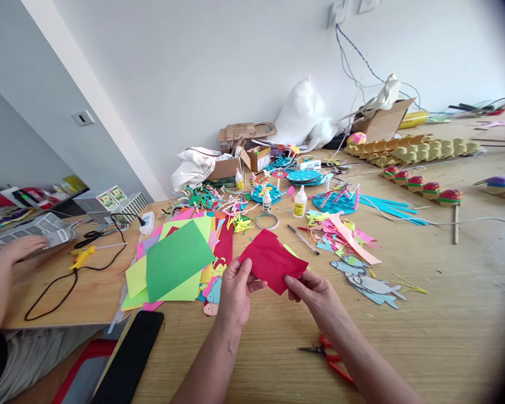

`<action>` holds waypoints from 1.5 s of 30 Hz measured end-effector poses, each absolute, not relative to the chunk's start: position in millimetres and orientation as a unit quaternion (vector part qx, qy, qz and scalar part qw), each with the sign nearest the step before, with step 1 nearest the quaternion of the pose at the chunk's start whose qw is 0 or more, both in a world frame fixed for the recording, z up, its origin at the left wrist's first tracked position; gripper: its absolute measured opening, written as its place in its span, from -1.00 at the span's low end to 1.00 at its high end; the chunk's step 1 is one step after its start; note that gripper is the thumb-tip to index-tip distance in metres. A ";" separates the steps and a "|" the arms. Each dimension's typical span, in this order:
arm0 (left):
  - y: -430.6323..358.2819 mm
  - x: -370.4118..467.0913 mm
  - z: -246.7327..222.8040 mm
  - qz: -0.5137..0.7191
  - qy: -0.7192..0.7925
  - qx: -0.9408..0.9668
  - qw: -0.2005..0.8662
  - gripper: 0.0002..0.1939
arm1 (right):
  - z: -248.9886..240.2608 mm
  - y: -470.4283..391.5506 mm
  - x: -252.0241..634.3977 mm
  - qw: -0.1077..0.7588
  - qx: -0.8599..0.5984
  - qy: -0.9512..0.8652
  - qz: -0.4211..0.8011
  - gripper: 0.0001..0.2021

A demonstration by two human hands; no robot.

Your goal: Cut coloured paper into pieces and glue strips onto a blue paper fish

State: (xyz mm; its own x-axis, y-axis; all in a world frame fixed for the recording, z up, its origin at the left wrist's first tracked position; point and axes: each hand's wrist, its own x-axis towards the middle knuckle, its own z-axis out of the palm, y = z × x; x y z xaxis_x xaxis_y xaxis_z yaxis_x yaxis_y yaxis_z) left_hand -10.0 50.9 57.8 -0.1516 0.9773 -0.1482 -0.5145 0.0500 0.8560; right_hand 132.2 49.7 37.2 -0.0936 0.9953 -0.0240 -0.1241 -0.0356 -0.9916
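A piece of red paper (273, 258) is held up above the table between both hands. My left hand (238, 286) pinches its left edge with thumb and fingers. At the lower right corner, my right hand (313, 292) has the same sheet between thumb and fingers. A sliver of yellow-green shows behind the sheet's upper right edge. Below the right hand lie scissors (328, 356) with red handles, partly hidden by my right forearm. To the left is a stack of coloured paper with a green sheet (179, 261) on top.
Paper fish (370, 280) and paper scraps (347, 230) lie to the right, near a pen (303, 239). Glue bottles (299, 202) stand behind. A black phone (130, 359) rests at the front left. A co-worker's arm (0, 280) and a yellow glue gun (83, 257) are at far left.
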 end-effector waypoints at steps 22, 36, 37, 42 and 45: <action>48.2 -16.9 49.6 0.627 0.412 0.261 0.607 -0.81 | 38.5 47.2 144.6 0.483 -0.484 -0.537 0.495 -0.70; 47.0 -19.3 51.4 0.621 0.443 0.283 0.581 -0.75 | 33.2 40.9 136.2 0.442 -0.447 -0.561 0.538 -0.67; 47.2 -18.4 51.4 0.624 0.442 0.280 0.580 -0.75 | 31.4 40.8 134.8 0.445 -0.449 -0.557 0.538 -0.67; 48.8 -15.4 50.8 0.625 0.438 0.282 0.581 -0.77 | 29.0 40.5 130.9 0.467 -0.462 -0.563 0.502 -0.64; 50.1 -15.1 51.3 0.632 0.433 0.281 0.578 -0.77 | 29.6 39.6 128.4 0.445 -0.448 -0.556 0.540 -0.66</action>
State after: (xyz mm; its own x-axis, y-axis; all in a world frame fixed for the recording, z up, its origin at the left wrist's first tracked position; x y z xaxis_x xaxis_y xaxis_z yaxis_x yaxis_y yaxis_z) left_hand -15.1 50.1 51.3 -0.1747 0.9738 -0.1454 -0.4877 0.0427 0.8720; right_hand 128.4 39.6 29.6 -0.2022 0.9793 0.0115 0.0166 0.0151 -0.9997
